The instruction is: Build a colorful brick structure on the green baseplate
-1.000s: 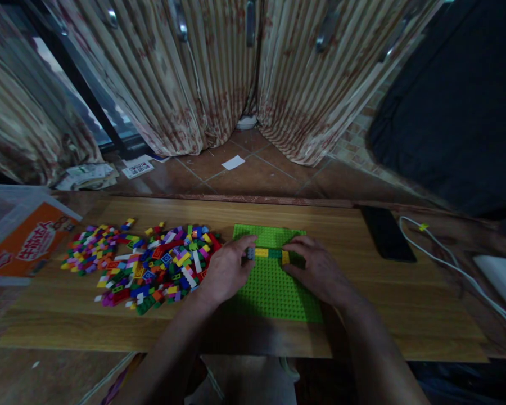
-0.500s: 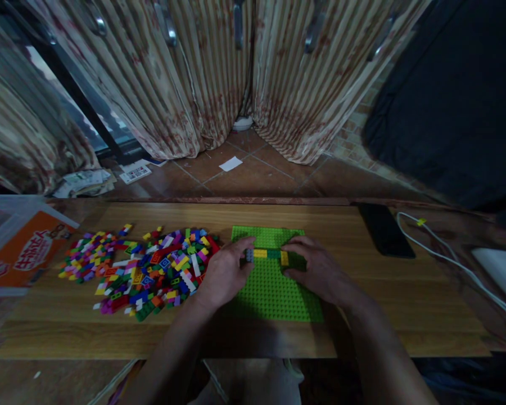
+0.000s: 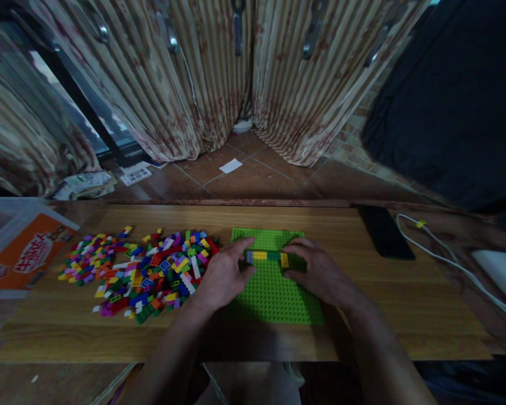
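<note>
A row of bricks crosses the green baseplate (image 3: 274, 301): a grey brick (image 3: 249, 257) at the left end, then a yellow brick (image 3: 260, 255), a dark green brick (image 3: 274, 256) and a second yellow brick (image 3: 284, 260) standing crosswise at the right end. My left hand (image 3: 225, 275) is beside the grey brick, its thumb and forefinger apart with a gap between them. At the other end, my right hand (image 3: 318, 270) has forefinger and thumb at the far and near ends of the crosswise yellow brick. Its remaining fingers are mostly hidden.
A wide heap of mixed bricks (image 3: 164, 267) lies left of the baseplate, with a pile of small bricks (image 3: 93, 256) farther left. An orange-labelled plastic box (image 3: 34, 247) stands at the table's left edge. On the right are a black phone (image 3: 385, 230) and a white cable (image 3: 442, 256).
My left thumb and forefinger have loosened slightly from the grey brick. My right hand has hardly moved, and the row of bricks keeps its place. The whole view has shifted slightly.
</note>
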### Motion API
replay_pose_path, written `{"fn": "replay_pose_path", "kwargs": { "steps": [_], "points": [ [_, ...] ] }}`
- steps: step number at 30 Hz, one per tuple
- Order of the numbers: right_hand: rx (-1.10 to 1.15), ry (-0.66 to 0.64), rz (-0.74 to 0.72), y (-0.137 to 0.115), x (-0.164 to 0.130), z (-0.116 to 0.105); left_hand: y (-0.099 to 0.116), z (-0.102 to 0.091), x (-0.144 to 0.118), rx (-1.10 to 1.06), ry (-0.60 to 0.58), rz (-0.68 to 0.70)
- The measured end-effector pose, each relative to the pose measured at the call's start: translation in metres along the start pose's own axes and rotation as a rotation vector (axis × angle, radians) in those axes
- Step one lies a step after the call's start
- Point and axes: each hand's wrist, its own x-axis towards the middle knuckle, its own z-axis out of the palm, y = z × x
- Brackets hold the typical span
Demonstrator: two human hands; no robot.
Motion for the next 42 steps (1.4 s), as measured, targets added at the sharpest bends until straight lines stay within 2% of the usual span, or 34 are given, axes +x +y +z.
{"fn": "replay_pose_path", "kwargs": {
  "steps": [7,13,23,37,42],
  "points": [
    [-0.011,0.013,0.009,0.000,0.001,0.000,-0.005,-0.001,0.005,-0.066,0.115,-0.048],
    [-0.013,0.001,-0.002,-0.001,0.001,0.000,0.001,0.001,0.006,-0.121,0.069,-0.054],
    [-0.048,-0.018,-0.005,0.000,0.001,0.001,-0.001,0.003,0.006,-0.119,0.066,-0.031],
    [-0.063,-0.013,-0.007,-0.005,0.001,-0.002,0.001,0.005,0.000,0.022,0.058,0.151],
    [-0.061,-0.018,-0.031,-0.003,0.001,0.000,-0.001,0.016,-0.009,0.203,0.145,0.178]
  ]
}}
